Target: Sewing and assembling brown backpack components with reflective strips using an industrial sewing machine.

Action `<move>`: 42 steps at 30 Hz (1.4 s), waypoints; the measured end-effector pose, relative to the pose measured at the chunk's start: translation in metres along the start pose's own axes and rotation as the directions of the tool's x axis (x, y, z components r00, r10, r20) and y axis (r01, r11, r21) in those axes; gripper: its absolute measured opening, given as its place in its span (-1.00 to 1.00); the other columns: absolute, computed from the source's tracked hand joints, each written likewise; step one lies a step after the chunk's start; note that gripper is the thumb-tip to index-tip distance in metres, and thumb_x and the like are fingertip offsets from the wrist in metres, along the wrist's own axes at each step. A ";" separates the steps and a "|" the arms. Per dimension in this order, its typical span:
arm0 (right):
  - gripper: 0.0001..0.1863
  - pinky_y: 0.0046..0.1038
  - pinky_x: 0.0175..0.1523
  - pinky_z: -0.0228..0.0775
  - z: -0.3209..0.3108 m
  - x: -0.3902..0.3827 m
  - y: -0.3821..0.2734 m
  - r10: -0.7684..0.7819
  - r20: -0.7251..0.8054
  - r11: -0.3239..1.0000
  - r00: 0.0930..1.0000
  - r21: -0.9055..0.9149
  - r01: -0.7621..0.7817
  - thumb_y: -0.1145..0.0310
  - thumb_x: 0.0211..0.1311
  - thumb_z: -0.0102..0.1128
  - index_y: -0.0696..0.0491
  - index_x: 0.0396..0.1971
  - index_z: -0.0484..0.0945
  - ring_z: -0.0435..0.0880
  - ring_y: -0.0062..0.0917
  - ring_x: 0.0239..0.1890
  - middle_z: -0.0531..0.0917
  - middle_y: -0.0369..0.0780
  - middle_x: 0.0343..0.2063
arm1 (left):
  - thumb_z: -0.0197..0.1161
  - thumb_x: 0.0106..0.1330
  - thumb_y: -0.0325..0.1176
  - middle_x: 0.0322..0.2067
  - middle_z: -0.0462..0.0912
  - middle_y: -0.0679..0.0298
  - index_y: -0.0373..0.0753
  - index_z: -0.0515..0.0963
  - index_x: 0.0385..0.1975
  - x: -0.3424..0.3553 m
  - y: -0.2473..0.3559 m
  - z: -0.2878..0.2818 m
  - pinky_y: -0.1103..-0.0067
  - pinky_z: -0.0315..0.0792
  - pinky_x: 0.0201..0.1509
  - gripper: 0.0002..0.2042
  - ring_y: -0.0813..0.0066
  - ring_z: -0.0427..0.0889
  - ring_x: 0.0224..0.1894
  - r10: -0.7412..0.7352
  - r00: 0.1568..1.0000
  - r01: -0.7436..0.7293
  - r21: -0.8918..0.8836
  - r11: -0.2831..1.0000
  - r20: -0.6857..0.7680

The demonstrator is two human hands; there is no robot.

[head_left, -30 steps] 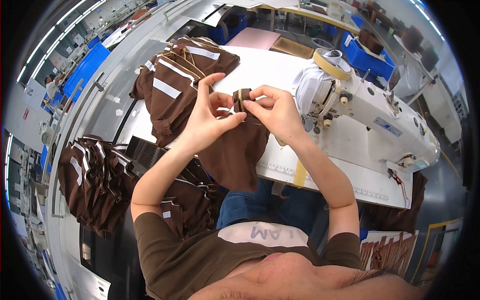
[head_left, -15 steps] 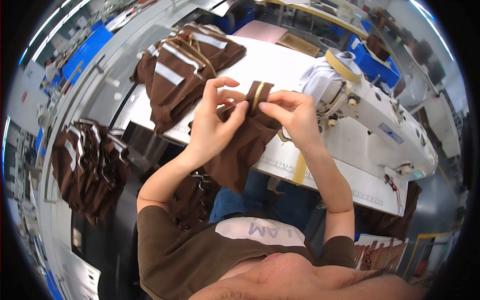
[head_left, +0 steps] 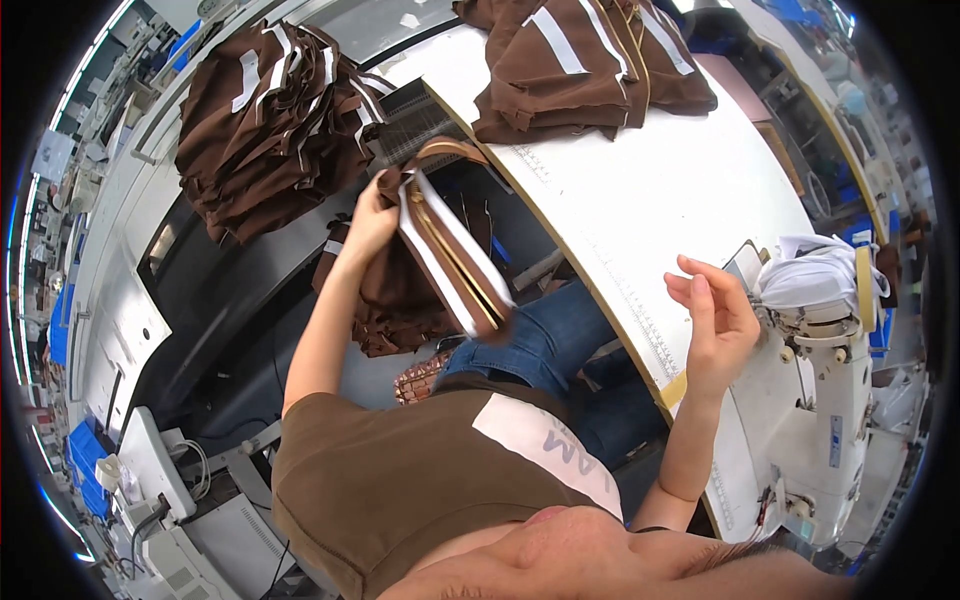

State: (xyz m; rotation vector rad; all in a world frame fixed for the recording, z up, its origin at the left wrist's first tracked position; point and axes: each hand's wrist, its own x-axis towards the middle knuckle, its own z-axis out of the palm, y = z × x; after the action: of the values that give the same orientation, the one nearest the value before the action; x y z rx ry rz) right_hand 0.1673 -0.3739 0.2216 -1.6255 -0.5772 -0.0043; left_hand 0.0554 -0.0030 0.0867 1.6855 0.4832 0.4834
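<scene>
My left hand [head_left: 374, 214] grips one end of a brown fabric piece [head_left: 392, 183] with white strips and a gold zipper [head_left: 440, 250] along it. The piece hangs slanting down past the table's edge, over my jeans, slightly blurred. My right hand [head_left: 712, 325] is raised at the right beside the sewing machine [head_left: 825, 430], fingers slightly bent and apart, holding nothing. A bundle of white fabric [head_left: 805, 268] sits on the machine's head.
A stack of brown pieces with white strips [head_left: 265, 140] lies at upper left, another [head_left: 590, 75] on the white tabletop [head_left: 640, 190] at the top. More brown fabric [head_left: 390, 320] lies low beside my legs. Machine housings [head_left: 150, 470] stand at lower left.
The view has turned left. My left hand has carried the brown zipper piece off the tabletop toward the left; my right hand has let go of it and opened.
</scene>
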 end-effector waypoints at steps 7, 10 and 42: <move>-0.85 -0.62 -0.22 0.53 -0.004 -0.004 0.034 0.059 -0.067 0.975 0.996 -0.209 -0.072 0.55 0.23 0.08 0.22 -0.26 0.59 0.71 -0.53 -0.35 0.67 -0.15 -0.35 | 0.17 0.17 -0.01 0.34 0.06 0.21 0.03 0.17 0.27 0.003 -0.189 -0.019 -0.17 -0.10 0.25 -0.36 0.02 0.00 0.36 0.200 0.972 -0.159 0.973 0.170 0.124; -0.87 -0.63 -0.24 0.52 -0.006 -0.006 0.045 0.080 -0.110 0.966 0.991 -0.236 -0.105 0.55 0.18 0.12 0.19 -0.29 0.61 0.71 -0.53 -0.36 0.68 -0.15 -0.36 | 0.00 0.05 0.41 0.42 -0.24 0.26 0.25 -0.13 0.38 -0.033 -0.263 -0.021 -0.29 -0.44 0.23 -0.11 -0.09 -0.31 0.41 -0.554 0.830 0.010 0.993 0.119 0.058; -0.69 -0.59 -0.06 0.40 -0.142 -0.056 0.072 0.666 -0.063 0.709 0.743 0.362 -0.605 0.56 -0.02 0.25 0.13 -0.19 0.53 0.58 -0.62 -0.22 0.61 -0.28 -0.28 | 0.08 0.08 -0.66 -0.18 0.60 0.17 -0.22 0.56 -0.14 0.096 0.121 0.273 0.42 0.41 -0.04 -0.67 0.14 0.46 -0.08 0.580 0.461 -0.839 0.117 0.531 0.672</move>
State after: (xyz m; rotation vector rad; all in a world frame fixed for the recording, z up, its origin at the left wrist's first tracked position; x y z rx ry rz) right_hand 0.1917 -0.5282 0.1578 -1.4072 0.1646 0.4304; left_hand 0.2949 -0.1890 0.1681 2.3489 -0.7212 0.4677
